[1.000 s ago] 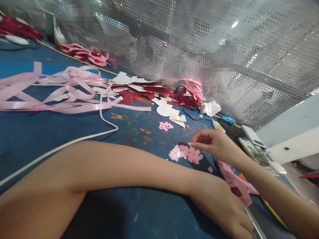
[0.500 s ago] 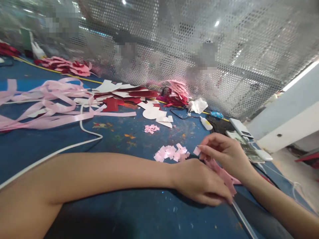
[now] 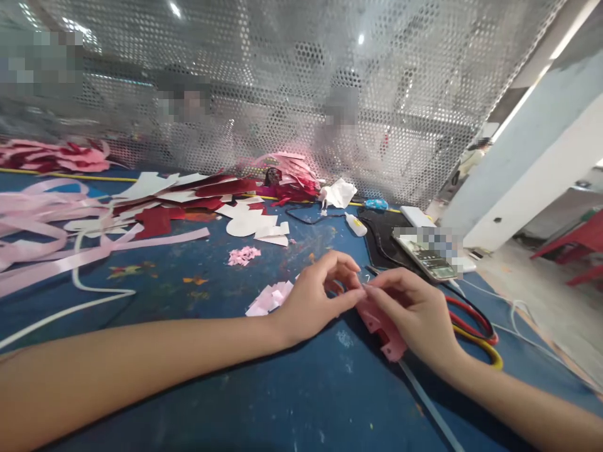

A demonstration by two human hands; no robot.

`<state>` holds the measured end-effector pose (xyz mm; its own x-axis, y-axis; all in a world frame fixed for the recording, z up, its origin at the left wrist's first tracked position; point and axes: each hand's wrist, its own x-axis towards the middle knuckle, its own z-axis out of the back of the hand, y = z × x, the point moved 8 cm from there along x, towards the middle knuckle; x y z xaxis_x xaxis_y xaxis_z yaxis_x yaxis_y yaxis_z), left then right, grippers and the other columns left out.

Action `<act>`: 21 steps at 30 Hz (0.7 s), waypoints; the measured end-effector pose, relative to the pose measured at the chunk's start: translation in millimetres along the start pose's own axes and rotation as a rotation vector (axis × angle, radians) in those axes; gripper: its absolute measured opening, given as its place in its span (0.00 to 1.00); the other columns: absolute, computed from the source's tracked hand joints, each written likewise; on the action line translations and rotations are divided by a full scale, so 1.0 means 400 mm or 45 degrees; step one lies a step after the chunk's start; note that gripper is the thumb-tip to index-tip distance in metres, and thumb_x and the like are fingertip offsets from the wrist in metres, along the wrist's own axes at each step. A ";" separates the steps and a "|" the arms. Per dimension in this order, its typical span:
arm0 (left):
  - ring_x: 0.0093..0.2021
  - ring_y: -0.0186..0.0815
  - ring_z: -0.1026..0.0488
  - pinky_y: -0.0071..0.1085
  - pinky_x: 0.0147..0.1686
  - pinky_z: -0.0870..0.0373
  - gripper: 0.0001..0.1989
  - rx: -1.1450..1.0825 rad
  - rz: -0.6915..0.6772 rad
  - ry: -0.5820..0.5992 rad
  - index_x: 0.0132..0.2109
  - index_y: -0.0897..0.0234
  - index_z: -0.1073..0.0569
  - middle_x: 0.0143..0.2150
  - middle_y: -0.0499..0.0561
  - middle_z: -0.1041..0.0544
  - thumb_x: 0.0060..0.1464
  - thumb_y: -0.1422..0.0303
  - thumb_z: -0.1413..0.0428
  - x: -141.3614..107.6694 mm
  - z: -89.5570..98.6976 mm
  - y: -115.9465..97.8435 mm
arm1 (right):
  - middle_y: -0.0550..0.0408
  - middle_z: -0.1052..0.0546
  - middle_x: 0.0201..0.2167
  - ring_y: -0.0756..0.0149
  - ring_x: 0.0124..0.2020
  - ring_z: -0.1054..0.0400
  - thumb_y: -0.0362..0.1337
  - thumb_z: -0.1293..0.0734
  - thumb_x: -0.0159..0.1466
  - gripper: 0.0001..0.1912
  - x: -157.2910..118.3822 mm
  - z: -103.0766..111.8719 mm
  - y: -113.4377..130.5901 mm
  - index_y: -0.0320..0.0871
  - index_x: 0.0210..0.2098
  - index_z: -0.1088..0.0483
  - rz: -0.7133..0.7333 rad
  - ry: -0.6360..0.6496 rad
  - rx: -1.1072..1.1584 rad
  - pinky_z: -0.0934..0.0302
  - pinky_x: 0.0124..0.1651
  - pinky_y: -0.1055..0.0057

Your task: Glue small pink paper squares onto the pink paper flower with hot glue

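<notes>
The left hand (image 3: 306, 301) and right hand (image 3: 419, 314) meet right of the middle, fingers (image 3: 346, 302) bent close together — can't tell what they grip — at the pink strip's (image 3: 394, 349) top end.

matt pink strip (image 3: 394, 346), satiny ribbons (image 3: 179, 238), smooth plastic bottle (image 3: 357, 226), shiny perforated screen (image 3: 273, 56).

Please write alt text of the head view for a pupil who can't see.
A left hand and right hand are close together at one end of a pink strip over a blue table; anything pinched between them is hidden. Pink squares lie beside the left hand, with pink ribbon, red and white scraps and a mesh screen farther back.
</notes>
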<state>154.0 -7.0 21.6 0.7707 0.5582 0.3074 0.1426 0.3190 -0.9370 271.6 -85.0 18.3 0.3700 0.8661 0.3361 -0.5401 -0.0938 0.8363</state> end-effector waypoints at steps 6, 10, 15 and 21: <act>0.37 0.31 0.29 0.28 0.36 0.33 0.04 0.271 -0.001 -0.154 0.40 0.63 0.33 0.37 0.48 0.27 0.58 0.67 0.47 0.007 0.037 -0.008 | 0.51 0.29 0.40 0.63 0.44 0.34 0.42 0.33 0.59 0.06 0.009 0.036 0.015 0.46 0.29 0.30 0.139 -0.237 0.082 0.34 0.37 0.70; 0.37 0.34 0.29 0.31 0.36 0.34 0.08 0.516 0.031 -0.159 0.44 0.61 0.34 0.37 0.48 0.25 0.56 0.72 0.48 0.017 0.048 0.007 | 0.53 0.29 0.34 0.66 0.36 0.33 0.42 0.32 0.58 0.07 0.020 0.041 0.009 0.46 0.28 0.30 0.056 -0.212 0.093 0.36 0.32 0.72; 0.46 0.38 0.34 0.39 0.48 0.36 0.20 0.817 -0.083 -0.303 0.42 0.61 0.32 0.42 0.49 0.27 0.43 0.85 0.54 0.018 0.067 -0.011 | 0.59 0.29 0.21 0.73 0.21 0.37 0.45 0.31 0.57 0.12 0.021 0.023 -0.012 0.43 0.28 0.31 -0.118 -0.078 0.183 0.42 0.23 0.74; 0.43 0.34 0.29 0.33 0.43 0.31 0.07 0.307 -0.137 -0.173 0.44 0.62 0.31 0.43 0.51 0.27 0.57 0.73 0.48 0.004 0.036 -0.023 | 0.60 0.30 0.20 0.74 0.20 0.38 0.46 0.28 0.53 0.14 0.021 0.009 -0.006 0.43 0.27 0.32 -0.092 -0.013 0.215 0.42 0.22 0.75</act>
<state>145.1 1.9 33.2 0.6665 0.6035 0.4378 0.0553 0.5456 -0.8362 278.6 -79.2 20.8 0.4115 0.8685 0.2764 -0.3775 -0.1136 0.9190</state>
